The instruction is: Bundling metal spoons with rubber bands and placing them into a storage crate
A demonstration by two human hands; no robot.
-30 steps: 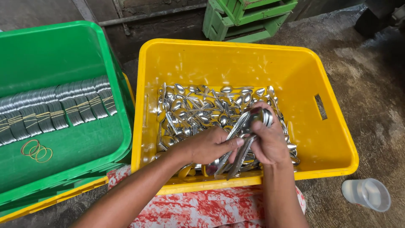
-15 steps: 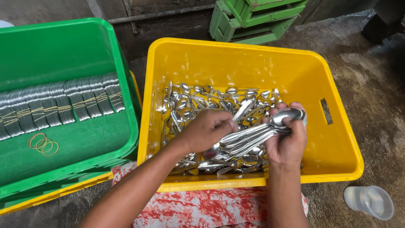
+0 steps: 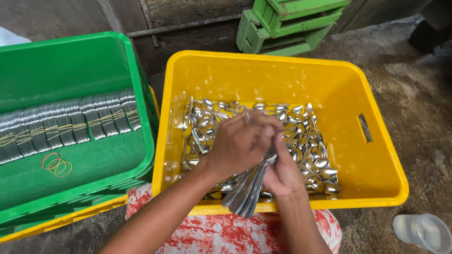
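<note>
Rough, stained concrete floor (image 3: 414,117), dark wall behind. Green slatted plastic crates (image 3: 292,23) at the back, cut off by frame top. Left hand (image 3: 240,141) covers the spoon bowls; both it and right hand (image 3: 281,173) are closed around a bundle of steel spoons (image 3: 247,188), handles hanging over the yellow plastic crate's (image 3: 376,141) near rim. Loose steel spoons (image 3: 310,150) inside. Green plastic crate (image 3: 70,61) alongside holds banded spoon stacks (image 3: 70,124) and rubber bands (image 3: 56,163). Clear plastic cup (image 3: 423,231) bottom right.

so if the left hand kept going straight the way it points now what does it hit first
The left hand points right, across the spoon bundle, with its fingers already against the right hand. So it would likely meet the right hand first, though depth is hard to judge.
</note>
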